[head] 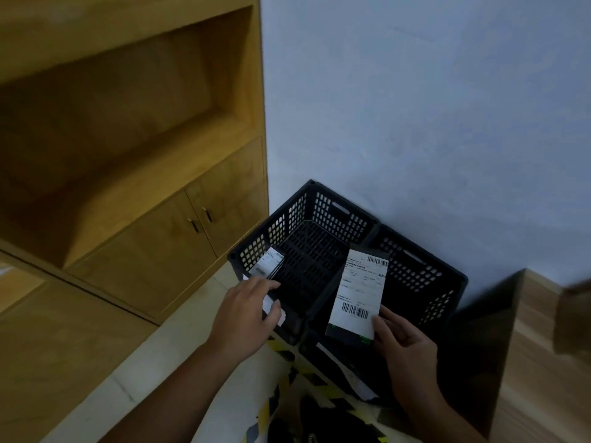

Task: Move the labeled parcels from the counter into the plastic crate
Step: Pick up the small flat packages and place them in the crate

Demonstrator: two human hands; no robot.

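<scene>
Two black plastic crates stand side by side on the floor against the wall: the left crate [287,219] and the right crate [447,282]. My left hand [246,314] grips a small dark parcel [268,266] with a white label, held over the left crate's near rim. My right hand [406,343] pinches the lower edge of a flat dark parcel [358,295] with a large white barcode label, held tilted over the divide between the two crates. Both crates look bare inside.
A wooden cabinet [144,244] with two small-handled doors and an open shelf stands to the left. A wooden counter [543,362] edge sits at the right, with a blurred brown box [575,318] on it. Yellow-black patterned fabric [287,394] lies below.
</scene>
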